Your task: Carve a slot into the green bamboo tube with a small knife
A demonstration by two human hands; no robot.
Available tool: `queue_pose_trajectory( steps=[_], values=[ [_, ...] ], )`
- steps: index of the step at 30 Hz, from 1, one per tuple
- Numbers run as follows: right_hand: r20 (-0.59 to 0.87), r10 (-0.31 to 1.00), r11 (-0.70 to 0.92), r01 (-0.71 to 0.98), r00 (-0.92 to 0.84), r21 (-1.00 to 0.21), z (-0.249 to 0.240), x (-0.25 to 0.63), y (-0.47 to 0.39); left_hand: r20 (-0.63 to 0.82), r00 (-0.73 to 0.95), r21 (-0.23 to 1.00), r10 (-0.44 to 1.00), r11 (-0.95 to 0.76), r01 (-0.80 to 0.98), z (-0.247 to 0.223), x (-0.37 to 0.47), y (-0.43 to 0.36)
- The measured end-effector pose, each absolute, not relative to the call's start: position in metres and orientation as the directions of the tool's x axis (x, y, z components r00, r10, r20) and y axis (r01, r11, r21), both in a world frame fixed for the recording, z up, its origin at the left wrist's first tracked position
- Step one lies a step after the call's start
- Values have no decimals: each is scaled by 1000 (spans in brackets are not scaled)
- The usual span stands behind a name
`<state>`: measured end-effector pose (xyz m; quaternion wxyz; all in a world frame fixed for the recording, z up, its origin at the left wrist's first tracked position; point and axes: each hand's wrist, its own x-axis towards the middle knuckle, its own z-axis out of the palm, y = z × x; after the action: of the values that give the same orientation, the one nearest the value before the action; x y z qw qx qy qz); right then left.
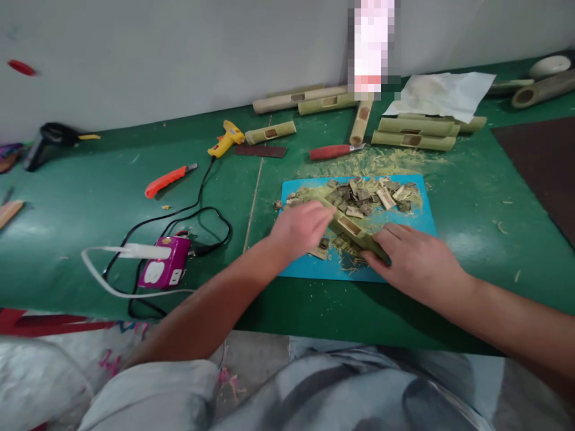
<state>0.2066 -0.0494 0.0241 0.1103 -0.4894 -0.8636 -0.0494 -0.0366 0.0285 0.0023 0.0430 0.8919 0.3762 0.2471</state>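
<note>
A green bamboo tube (349, 226) with a rectangular slot cut in its side lies slanted between my two hands. Around its upper left end, the fingers of my left hand (302, 224) are curled. My right hand (415, 257) grips the lower right end, thumb underneath. Beneath the tube is a blue mat (296, 270) strewn with bamboo chips (359, 194) and fine shavings. Just beyond the mat lies a red-handled knife (332, 152), its blade pointing right.
Slotted bamboo tubes (413, 140) lie along the back, some under white paper (442, 96). To the left are a yellow glue gun (227, 139), an orange cutter (168, 181) and a purple power block (166, 262) with loose cables. A dark brown sheet (539, 161) covers the right side.
</note>
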Motion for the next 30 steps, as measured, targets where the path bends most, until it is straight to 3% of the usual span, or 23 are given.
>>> queue_pose_trajectory(
  steps=[10,30],
  values=[
    [322,797,545,838,-512,-17,20,207,-49,425,524,290,738,-659,694,4,-39,33],
    [370,749,579,814,-550,39,22,203,-51,415,552,256,723,-675,692,8,-30,19]
  ],
)
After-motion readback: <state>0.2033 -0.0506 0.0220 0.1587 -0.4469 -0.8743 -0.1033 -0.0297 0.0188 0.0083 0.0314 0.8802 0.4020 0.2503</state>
